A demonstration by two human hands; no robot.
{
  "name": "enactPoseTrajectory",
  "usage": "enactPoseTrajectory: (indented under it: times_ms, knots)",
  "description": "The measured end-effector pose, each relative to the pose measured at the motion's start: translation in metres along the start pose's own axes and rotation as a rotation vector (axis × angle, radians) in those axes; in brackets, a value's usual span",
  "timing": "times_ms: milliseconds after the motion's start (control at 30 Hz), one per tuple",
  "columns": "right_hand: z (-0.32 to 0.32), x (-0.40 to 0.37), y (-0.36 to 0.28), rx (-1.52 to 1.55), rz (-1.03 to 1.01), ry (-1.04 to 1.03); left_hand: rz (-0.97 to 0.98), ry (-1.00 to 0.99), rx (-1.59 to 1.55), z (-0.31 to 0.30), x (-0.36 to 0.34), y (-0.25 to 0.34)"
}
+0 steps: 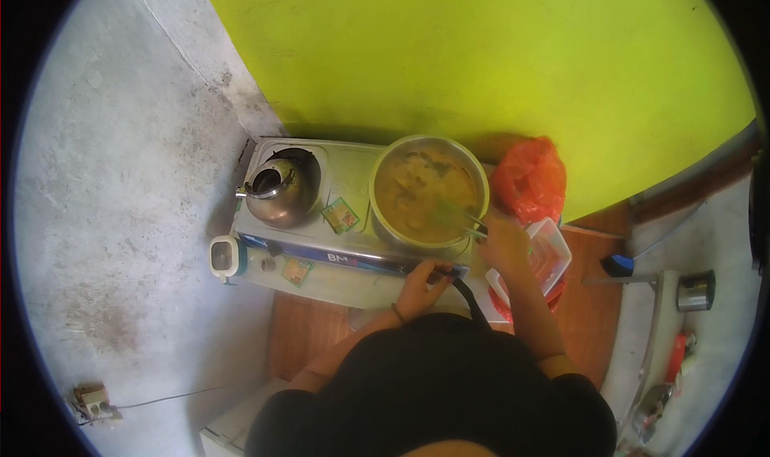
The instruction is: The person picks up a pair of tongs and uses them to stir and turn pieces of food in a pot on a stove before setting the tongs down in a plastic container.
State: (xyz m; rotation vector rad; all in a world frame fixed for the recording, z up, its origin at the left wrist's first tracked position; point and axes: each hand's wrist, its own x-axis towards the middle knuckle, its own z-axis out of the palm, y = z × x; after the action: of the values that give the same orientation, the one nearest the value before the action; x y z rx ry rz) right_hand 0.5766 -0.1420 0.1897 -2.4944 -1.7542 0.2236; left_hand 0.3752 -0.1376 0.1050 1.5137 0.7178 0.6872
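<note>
A large metal pot point(425, 191) of brownish-yellow liquid stands on the right side of the stove point(349, 178). My right hand point(505, 247) is wrapped round the handle of a utensil point(475, 223), whose far end dips into the liquid and is blurred. At the stove's front edge, right of the BM lettering, my left hand point(423, 287) has its fingers bent at the knob area; what they touch there is too small to tell. A metal kettle point(281, 203) sits on the left burner. Between kettle and pot lies a small green packet point(340, 216).
A red plastic bag point(531, 180) stands right of the pot, with a clear plastic container point(549, 255) in front of it. A second packet point(297, 272) and a white-and-teal container point(228, 258) are at the front left. A green wall point(481, 56) rises behind.
</note>
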Motion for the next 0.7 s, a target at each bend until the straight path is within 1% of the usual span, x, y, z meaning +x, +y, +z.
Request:
enactPoseTrajectory:
  times_ms: [67,167,267,367,467,567,667,700]
  knots:
    - [0.006,0.002,0.001,-0.004,0.017,0.024,0.004,0.026,-0.03,0.001,-0.001,-0.002]
    - [0.005,0.002,0.001,0.013,0.007,0.006,0.006,0.027,-0.02,0.0,0.0,-0.005]
    - [-0.016,-0.001,-0.004,0.06,0.017,0.0,0.031,0.003,0.005,-0.001,0.0,-0.006]
    - [-0.044,-0.008,-0.01,0.118,-0.068,0.011,0.017,-0.007,0.008,-0.001,0.0,-0.004]
    - [-0.036,-0.005,-0.007,0.093,-0.158,0.025,0.022,-0.015,0.008,0.003,0.0,-0.006]
    - [-0.017,0.001,-0.011,0.037,-0.166,0.014,0.041,-0.022,0.029,0.003,0.001,-0.006]
    - [-0.004,0.007,-0.015,-0.003,-0.117,0.002,0.034,-0.01,0.007,0.002,0.0,-0.004]
    - [-0.004,0.009,-0.016,0.03,-0.103,0.043,0.03,-0.007,0.0,0.001,0.0,-0.004]
